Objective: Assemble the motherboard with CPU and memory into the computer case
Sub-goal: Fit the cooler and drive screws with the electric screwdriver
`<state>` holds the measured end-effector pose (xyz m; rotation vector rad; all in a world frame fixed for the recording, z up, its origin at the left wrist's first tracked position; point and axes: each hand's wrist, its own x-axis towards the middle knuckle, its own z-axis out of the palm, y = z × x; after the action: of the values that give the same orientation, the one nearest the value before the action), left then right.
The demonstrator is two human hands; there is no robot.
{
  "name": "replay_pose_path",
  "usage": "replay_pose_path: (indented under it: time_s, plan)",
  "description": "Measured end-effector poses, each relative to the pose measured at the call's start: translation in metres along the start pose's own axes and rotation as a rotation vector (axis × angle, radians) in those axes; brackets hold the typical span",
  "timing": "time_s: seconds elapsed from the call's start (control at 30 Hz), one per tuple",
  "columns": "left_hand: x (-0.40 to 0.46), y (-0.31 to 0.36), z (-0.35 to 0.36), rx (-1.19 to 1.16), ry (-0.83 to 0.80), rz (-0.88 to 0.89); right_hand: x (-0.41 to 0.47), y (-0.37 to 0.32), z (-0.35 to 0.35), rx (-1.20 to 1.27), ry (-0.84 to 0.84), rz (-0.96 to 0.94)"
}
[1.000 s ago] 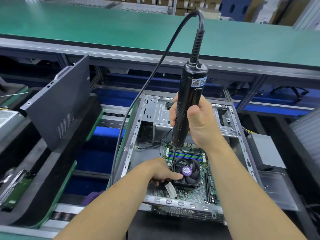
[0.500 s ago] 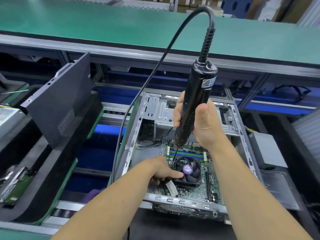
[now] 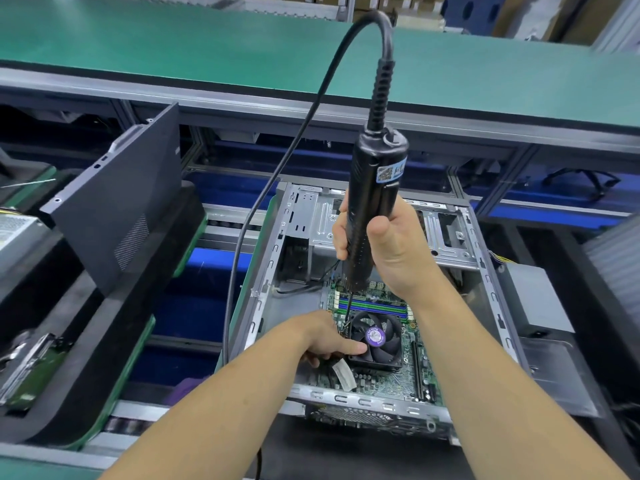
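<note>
Right hand gripping electric screwdriver, blurred unreadable QR label

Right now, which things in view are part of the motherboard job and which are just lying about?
In the job:
- electric screwdriver, gripped by right hand
- left hand beside CPU fan
- motherboard
- computer case

Lying about:
- dark side panel, leaning at left
- green bench
- grey box, right of case

2 bare forearms, sleeveless to the frame edge, hands ungloved, ringless.
</note>
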<state>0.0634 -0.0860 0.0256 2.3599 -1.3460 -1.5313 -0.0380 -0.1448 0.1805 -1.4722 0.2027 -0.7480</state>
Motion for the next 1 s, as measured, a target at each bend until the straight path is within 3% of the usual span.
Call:
replay_pose_path:
  time_s: [0.3,0.43,0.53,0.6,0.67,0.77,0.83,1.0]
  plan:
    - [0.0,-0.002,0.0,0.033,0.042,0.069,0.001,-0.013,0.007,-0.005,0.128,-0.079]
    - [-0.007,0.003,-0.005,0.297,0.226,0.102,0.0,-0.033,-0.01,-0.051,0.205,-0.132]
    - [-0.015,0.021,-0.006,0.547,0.554,0.36,-0.015,-0.036,-0.033,-0.08,0.314,-0.139]
    - [-0.019,0.042,0.0,0.51,0.643,0.62,-0.025,-0.035,-0.046,-0.02,0.407,-0.126]
    - [-0.018,0.06,0.009,0.525,0.597,0.668,-0.034,-0.034,-0.056,0.008,0.48,-0.11]
    - [-0.009,0.069,0.021,0.607,0.346,0.499,-0.045,-0.034,-0.062,0.041,0.505,-0.09]
    - [-0.003,0.07,0.024,0.543,0.223,0.465,-0.051,-0.033,-0.065,0.07,0.502,-0.088]
    - [0.001,0.066,0.026,0.539,0.161,0.469,-0.061,-0.038,-0.07,0.096,0.53,-0.112]
